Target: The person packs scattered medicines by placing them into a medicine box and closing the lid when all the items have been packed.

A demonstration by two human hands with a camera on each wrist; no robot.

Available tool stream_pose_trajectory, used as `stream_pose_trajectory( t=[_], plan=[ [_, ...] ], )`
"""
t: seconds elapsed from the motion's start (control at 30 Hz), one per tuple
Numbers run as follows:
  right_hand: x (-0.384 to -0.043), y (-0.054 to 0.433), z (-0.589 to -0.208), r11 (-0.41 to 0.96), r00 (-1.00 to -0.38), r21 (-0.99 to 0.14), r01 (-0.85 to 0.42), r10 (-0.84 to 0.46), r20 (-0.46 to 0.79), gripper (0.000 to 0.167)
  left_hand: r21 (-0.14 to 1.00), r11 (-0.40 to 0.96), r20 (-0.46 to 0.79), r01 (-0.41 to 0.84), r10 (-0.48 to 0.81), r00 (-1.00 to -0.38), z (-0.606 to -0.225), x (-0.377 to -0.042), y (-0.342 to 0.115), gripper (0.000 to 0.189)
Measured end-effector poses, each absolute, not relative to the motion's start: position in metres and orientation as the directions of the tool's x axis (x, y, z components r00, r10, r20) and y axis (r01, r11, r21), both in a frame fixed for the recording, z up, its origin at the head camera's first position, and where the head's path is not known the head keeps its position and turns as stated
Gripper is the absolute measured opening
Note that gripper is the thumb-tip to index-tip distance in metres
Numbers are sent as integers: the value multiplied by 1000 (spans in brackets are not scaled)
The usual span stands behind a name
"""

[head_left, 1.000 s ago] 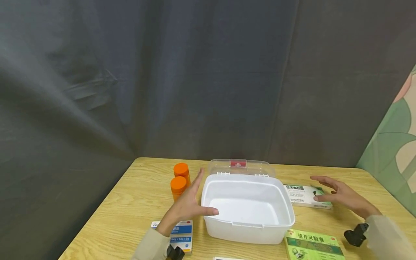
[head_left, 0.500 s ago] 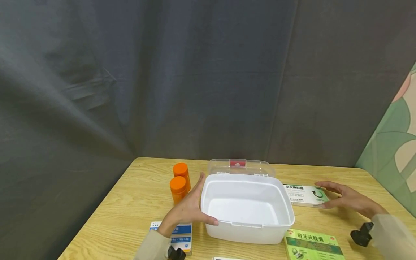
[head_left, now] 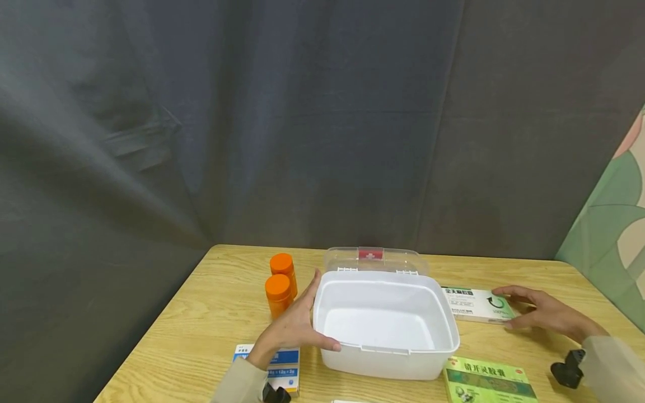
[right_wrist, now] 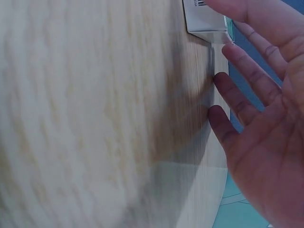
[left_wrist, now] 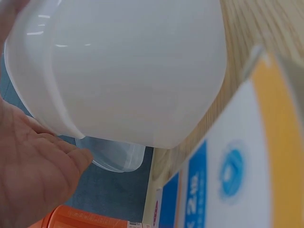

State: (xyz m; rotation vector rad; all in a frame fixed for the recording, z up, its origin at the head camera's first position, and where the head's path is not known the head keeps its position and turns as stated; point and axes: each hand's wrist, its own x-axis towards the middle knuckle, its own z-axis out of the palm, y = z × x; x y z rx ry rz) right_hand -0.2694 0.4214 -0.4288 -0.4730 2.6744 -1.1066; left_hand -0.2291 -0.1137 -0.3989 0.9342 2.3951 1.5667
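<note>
In the head view, a white plastic box (head_left: 385, 364) stands mid-table, its clear lid (head_left: 342, 258) with a red cross label tipped back. My left hand (head_left: 292, 327) spans its left front corner, thumb at the front rim and fingers stretched along the side. The left wrist view shows those fingers (left_wrist: 61, 147) just under the rim. At the right, my right hand (head_left: 546, 314) holds the end of a white and green medicine box (head_left: 471, 305) between thumb and fingers. In the right wrist view the thumb overlaps the medicine box's side (right_wrist: 202, 16); the remaining fingers are loosely bent.
Two orange-capped bottles (head_left: 278, 288) stand left of the plastic box. A blue and white medicine box (head_left: 287, 369) lies under the left wrist, a green one (head_left: 489, 383) at front right. A dark curtain (head_left: 322, 123) hangs behind the table (head_left: 176, 336).
My right hand has come down onto the right end of the white and green medicine box, thumb and fingers now at its edges. My left hand has settled closer against the plastic box.
</note>
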Motion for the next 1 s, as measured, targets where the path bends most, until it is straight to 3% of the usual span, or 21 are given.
stream_pose_trajectory(
  t=[0.6, 0.8, 1.0],
  plan=[
    [-270, 422, -434, 679, -934, -697, -230, -355, -39, 65, 874, 247, 223, 418, 561, -798, -401, -227, -114, 131],
    [-270, 425, -435, 572, -910, -786, -234, -413, -30, 58, 883, 228, 222, 411, 568, -793, -403, -227, -115, 130],
    [-269, 421, -436, 545, -923, -821, -172, -380, -59, 60, 886, 218, 223, 408, 572, -790, -403, -229, -115, 128]
  ],
)
